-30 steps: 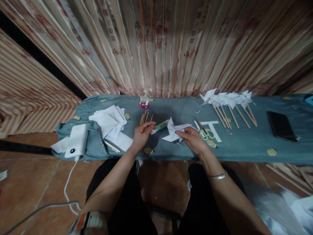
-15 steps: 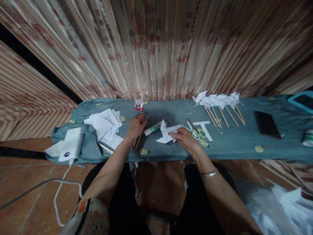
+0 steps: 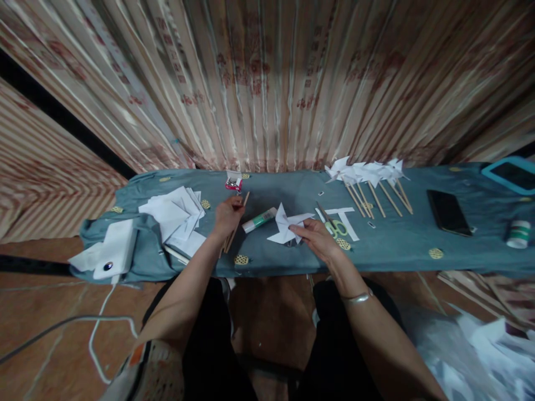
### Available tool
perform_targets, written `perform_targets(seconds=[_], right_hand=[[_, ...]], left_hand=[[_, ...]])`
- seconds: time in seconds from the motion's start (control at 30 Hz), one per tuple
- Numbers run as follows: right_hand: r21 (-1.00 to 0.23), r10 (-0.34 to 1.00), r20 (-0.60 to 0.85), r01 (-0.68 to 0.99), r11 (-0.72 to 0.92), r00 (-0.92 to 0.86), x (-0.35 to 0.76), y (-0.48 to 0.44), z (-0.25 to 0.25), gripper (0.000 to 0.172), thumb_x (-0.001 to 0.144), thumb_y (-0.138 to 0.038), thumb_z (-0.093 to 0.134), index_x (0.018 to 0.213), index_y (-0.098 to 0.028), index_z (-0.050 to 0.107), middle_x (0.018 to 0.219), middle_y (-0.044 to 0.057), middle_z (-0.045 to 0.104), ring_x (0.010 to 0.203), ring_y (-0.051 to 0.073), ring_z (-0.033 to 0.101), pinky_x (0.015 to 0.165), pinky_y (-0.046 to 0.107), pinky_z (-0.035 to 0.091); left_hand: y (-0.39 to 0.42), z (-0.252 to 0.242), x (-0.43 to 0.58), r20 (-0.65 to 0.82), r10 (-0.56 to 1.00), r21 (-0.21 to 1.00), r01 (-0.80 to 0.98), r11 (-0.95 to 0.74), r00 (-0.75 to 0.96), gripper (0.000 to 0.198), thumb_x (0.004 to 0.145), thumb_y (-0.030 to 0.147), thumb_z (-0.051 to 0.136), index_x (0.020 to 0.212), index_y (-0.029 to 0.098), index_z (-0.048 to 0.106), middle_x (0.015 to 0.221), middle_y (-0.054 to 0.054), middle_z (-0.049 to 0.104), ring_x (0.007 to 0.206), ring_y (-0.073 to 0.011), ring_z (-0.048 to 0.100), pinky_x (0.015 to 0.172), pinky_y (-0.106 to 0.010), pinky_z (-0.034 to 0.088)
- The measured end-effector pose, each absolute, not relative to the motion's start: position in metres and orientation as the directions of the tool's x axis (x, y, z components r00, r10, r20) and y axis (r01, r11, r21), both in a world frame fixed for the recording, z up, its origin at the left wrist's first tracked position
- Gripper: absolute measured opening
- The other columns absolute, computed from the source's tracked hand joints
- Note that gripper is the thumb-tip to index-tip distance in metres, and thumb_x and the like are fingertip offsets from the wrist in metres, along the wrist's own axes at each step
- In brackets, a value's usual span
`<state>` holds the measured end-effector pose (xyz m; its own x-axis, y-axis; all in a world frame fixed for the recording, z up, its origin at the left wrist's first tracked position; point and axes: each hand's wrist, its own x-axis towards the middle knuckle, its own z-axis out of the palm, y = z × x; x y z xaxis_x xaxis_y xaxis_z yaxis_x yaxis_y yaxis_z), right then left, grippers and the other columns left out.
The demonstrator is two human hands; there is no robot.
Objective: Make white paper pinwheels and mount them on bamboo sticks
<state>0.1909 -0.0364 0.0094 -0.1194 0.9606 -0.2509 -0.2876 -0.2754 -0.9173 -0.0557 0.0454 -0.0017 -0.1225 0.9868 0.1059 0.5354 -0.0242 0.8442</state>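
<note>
My left hand (image 3: 228,216) is closed around thin wooden sticks (image 3: 244,199) lying on the blue-grey cloth of the table (image 3: 397,245); more stick ends poke out below the hand. My right hand (image 3: 316,236) pinches a folded white paper pinwheel (image 3: 286,225) at the table's middle. Between the two hands lies a glue stick (image 3: 259,220) with a green band. Just right of the pinwheel are green-handled scissors (image 3: 336,227) and white paper strips (image 3: 345,218).
A stack of white paper squares (image 3: 173,214) and a white power bank (image 3: 115,249) with a cable lie at the left. A small red box (image 3: 233,182) sits at the back. Finished pinwheels on sticks (image 3: 370,178), a black phone (image 3: 448,212), a tape roll (image 3: 518,233) lie at the right.
My left hand left the glue stick, moved back and left, and closed on the wooden sticks. My right hand stayed on the paper pinwheel.
</note>
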Motion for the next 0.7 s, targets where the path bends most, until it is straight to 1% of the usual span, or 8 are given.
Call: perform_targets(seconds=[0.13, 0.17, 0.23, 0.33, 0.47, 0.53, 0.63, 0.7], right_hand=[[-0.917, 0.969, -0.237, -0.312, -0.247, -0.07, 0.191, -0.04, 0.017, 0.039, 0.044, -0.047, 0.095, 0.066, -0.023, 0.073, 0.069, -0.001, 0.076, 0.07, 0.018, 0.07, 0.076, 0.033, 0.055], [-0.918, 0.971, -0.229, -0.319, -0.236, -0.061, 0.19, -0.042, 0.02, 0.04, 0.044, -0.047, 0.095, 0.065, -0.023, 0.072, 0.068, -0.001, 0.076, 0.069, 0.017, 0.07, 0.076, 0.032, 0.056], [-0.921, 0.977, -0.205, -0.326, -0.212, -0.056, 0.19, -0.048, 0.027, 0.039, 0.046, -0.048, 0.095, 0.066, -0.023, 0.072, 0.068, -0.001, 0.075, 0.068, 0.017, 0.07, 0.076, 0.032, 0.056], [-0.938, 0.983, -0.18, -0.294, -0.184, -0.042, 0.19, -0.06, 0.036, 0.041, 0.049, -0.051, 0.094, 0.071, -0.023, 0.074, 0.072, 0.002, 0.076, 0.069, 0.019, 0.07, 0.073, 0.033, 0.056], [-0.977, 0.995, -0.097, -0.191, -0.095, 0.001, 0.193, -0.081, 0.046, 0.04, 0.053, -0.053, 0.091, 0.075, -0.024, 0.075, 0.072, 0.001, 0.074, 0.063, 0.017, 0.066, 0.059, 0.029, 0.052], [-0.996, 0.999, -0.005, -0.087, -0.008, -0.035, 0.195, -0.092, 0.052, 0.028, 0.064, -0.048, 0.087, 0.075, -0.024, 0.076, 0.072, 0.001, 0.073, 0.063, 0.016, 0.064, 0.058, 0.028, 0.051], [-0.987, 0.986, 0.152, 0.034, 0.154, -0.071, 0.196, -0.104, 0.059, 0.008, 0.08, -0.032, 0.077, 0.08, -0.024, 0.075, 0.081, 0.002, 0.075, 0.075, 0.017, 0.068, 0.069, 0.029, 0.054], [-0.953, 0.96, 0.269, 0.122, 0.278, -0.08, 0.197, -0.109, 0.063, 0.004, 0.085, -0.025, 0.07, 0.084, -0.024, 0.074, 0.085, 0.002, 0.075, 0.082, 0.017, 0.069, 0.075, 0.03, 0.055]], left_hand=[[0.022, 0.024, -0.052, 0.121, 0.98, 0.932, 0.357, -0.056, -0.161, 0.026, 0.074, 0.028, 0.061, 0.097, 0.018, 0.069, 0.083, -0.003, 0.07, 0.069, -0.0153, 0.067, 0.068, -0.028, 0.053], [0.012, 0.031, -0.047, 0.078, 0.985, 0.987, 0.154, -0.055, -0.153, 0.028, 0.073, 0.029, 0.065, 0.098, 0.018, 0.07, 0.083, -0.002, 0.069, 0.065, -0.0137, 0.065, 0.064, -0.027, 0.052], [-0.009, 0.04, -0.034, -0.011, 0.996, 0.984, -0.18, -0.005, -0.089, 0.031, 0.066, 0.031, 0.075, 0.094, 0.018, 0.071, 0.078, 0.0, 0.068, 0.06, -0.0106, 0.061, 0.056, -0.023, 0.048], [-0.037, 0.041, -0.012, -0.128, 0.99, 0.896, -0.421, 0.139, 0.053, 0.035, 0.056, 0.029, 0.087, 0.086, 0.017, 0.073, 0.072, 0.0, 0.067, 0.053, -0.0062, 0.052, 0.046, -0.017, 0.035], [-0.057, 0.027, 0.005, -0.235, 0.951, 0.802, -0.513, 0.306, 0.2, 0.039, 0.053, 0.034, 0.093, 0.082, 0.015, 0.076, 0.064, 0.001, 0.063, 0.046, -0.0026, 0.041, 0.041, -0.016, 0.02], [-0.061, 0.02, 0.01, -0.275, 0.92, 0.78, -0.495, 0.383, 0.278, 0.041, 0.054, 0.037, 0.094, 0.082, 0.014, 0.076, 0.059, 0.003, 0.059, 0.046, -0.0029, 0.042, 0.043, -0.016, 0.025], [-0.064, 0.015, 0.016, -0.325, 0.877, 0.757, -0.458, 0.466, 0.354, 0.041, 0.051, 0.039, 0.095, 0.077, 0.012, 0.077, 0.056, 0.001, 0.06, 0.05, -0.0057, 0.049, 0.05, -0.018, 0.037], [-0.065, 0.015, 0.02, -0.336, 0.854, 0.747, -0.44, 0.498, 0.398, 0.038, 0.051, 0.039, 0.095, 0.072, 0.013, 0.077, 0.056, 0.0, 0.062, 0.051, -0.0066, 0.051, 0.052, -0.019, 0.039]])
